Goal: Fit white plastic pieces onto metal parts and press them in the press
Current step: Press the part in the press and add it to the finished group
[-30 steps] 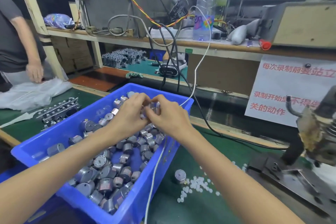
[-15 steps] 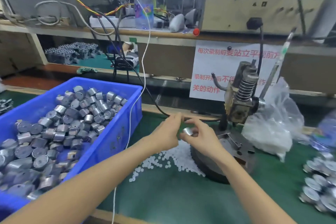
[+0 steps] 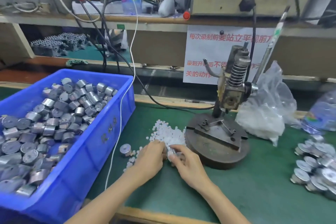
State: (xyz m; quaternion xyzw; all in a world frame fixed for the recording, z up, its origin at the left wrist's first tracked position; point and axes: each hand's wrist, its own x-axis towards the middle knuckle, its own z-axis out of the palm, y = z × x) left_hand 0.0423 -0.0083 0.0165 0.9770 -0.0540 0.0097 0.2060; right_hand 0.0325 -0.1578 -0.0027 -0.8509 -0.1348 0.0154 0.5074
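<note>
Blue bin [image 3: 101, 142]: well left of the fingers, heaped with metal parts.
Press [image 3: 215, 137]: just right of the fingers, plate bare; right hand nearer.
Left hand [image 3: 151, 158]: fingers curled down into the white pieces; whether they pinch one is hidden.
Right hand [image 3: 186, 164]: thumb and fingers pinch what looks like a small metal part [image 3: 171, 152], blurred, axis unclear.
White pieces [image 3: 168, 134]: heap touching both sets of fingertips and just beyond them.
Loose part [image 3: 125, 150]: upright, just left of the left fingers.
</note>
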